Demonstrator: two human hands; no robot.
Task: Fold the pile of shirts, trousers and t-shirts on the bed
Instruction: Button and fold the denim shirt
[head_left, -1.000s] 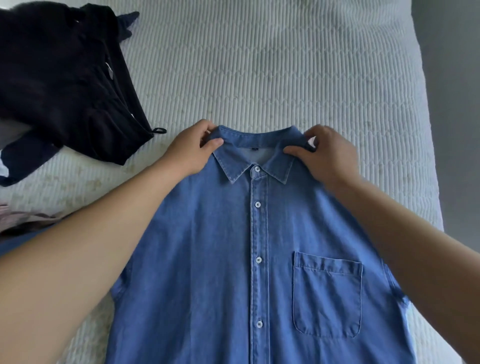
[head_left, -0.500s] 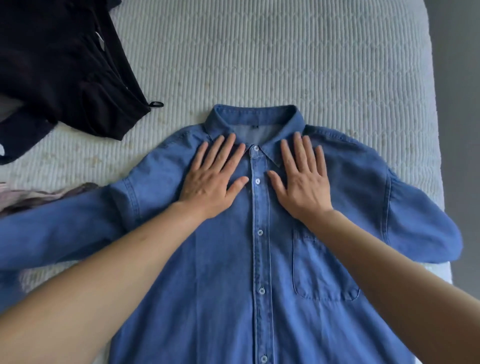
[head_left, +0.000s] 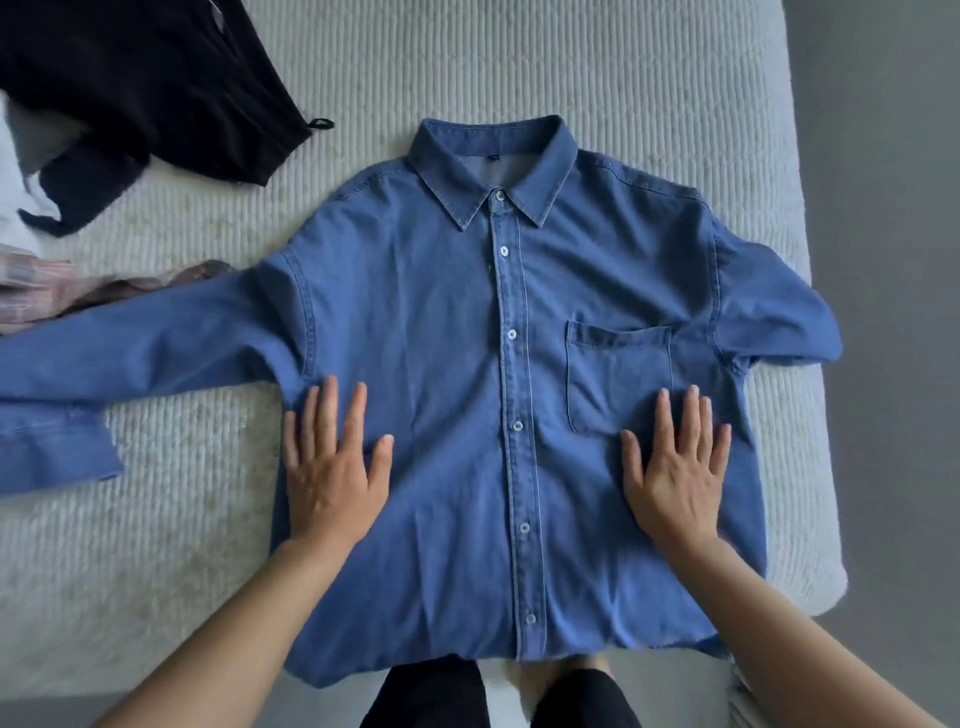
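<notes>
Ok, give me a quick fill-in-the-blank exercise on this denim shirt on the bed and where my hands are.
1. The denim shirt lies with its buttoned front facing ____.
2. Both hands lie ____ on it, fingers straight.
3. The right hand touches the lower edge of the chest ____.
4. The black garment lies beyond the shirt's ____ sleeve as pictured.

Missing words: up; flat; pocket; left

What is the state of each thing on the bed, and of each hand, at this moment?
Denim shirt: spread flat, front up, buttoned, not yet folded.
Shirt's collar: turned down.
Chest pocket: flat.
Left hand: open, fingers straight, resting flat on the shirt.
Right hand: open, flat on the shirt below the pocket.
Black garment: unfolded heap.
Pinkish garment: crumpled, unfolded.
</notes>
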